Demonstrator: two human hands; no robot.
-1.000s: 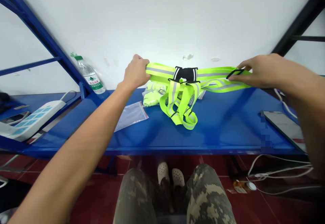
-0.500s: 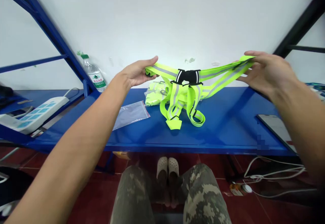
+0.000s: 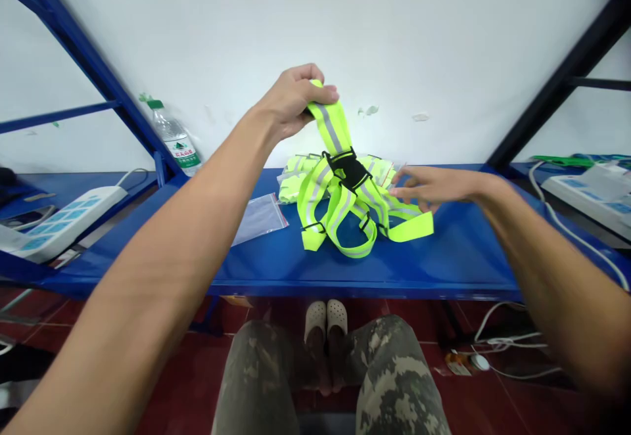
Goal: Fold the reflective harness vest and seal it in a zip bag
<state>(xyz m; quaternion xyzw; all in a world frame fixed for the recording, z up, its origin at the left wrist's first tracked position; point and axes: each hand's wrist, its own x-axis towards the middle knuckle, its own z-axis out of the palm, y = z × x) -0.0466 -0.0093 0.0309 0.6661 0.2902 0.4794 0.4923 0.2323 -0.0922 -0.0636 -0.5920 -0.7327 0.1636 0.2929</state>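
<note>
A fluorescent yellow-green reflective harness vest made of flat webbing straps, each with a silver-grey reflective stripe down its middle, sits at the centre of the blue metal desk. A black plastic buckle piece joins the straps at the middle, tilted, and below it the straps fall into loose loops with small black fittings, one strap end lying out flat to the right. The left hand is closed around the top of one strap, lifting it upright well above the desk, so that the vest is partly raised, its lower loops still resting on the blue surface. The right hand is open with fingers extended, palm down, its fingertips just beside the straps; whether they touch cannot be told. Behind the vest lies a bundle of folded yellow-green material in clear plastic, and to its left a flat, clear zip bag with a red edge lies on the desk.
</note>
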